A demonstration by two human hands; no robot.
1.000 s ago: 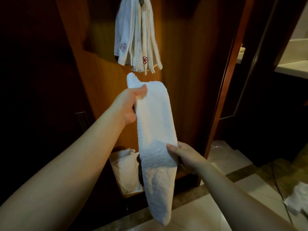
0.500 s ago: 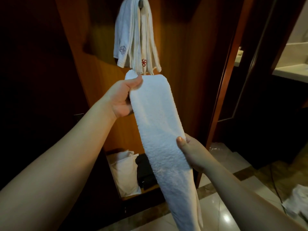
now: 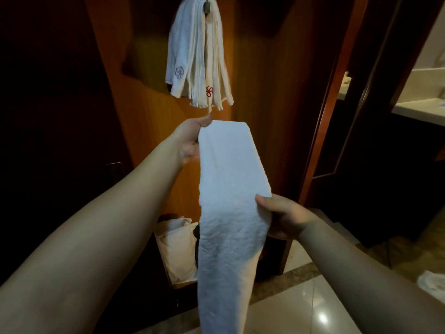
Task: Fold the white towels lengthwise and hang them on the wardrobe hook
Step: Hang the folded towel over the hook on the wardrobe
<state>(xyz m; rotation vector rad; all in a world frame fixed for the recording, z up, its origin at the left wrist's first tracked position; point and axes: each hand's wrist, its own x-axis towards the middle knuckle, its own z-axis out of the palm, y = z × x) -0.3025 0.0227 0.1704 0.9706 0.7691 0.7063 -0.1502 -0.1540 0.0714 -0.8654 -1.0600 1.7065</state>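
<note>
You have the long white terry towel (image 3: 231, 189), already folded into a narrow lengthwise strip, stretched between both hands in front of the brown wooden wardrobe panel (image 3: 265, 92). Your left hand (image 3: 190, 138) pinches its upper end, thumb on top, just below the bunch of white towels with small embroidered emblems (image 3: 199, 56) that already hangs from the dark metal hook (image 3: 206, 7). Your right hand (image 3: 286, 218) grips the strip's right edge about midway, thumb on the face, fingers curled behind. The lower part hangs free and runs out of view at the bottom.

This cloth looks soft, limp and light; it will sag and the fold may spring open wherever you let go. I would keep both layers pinched at the edges and carry the middle over the hook, so the two halves balance. The hook looks crowded, so the new strip could slide off or nudge the others.
</note>
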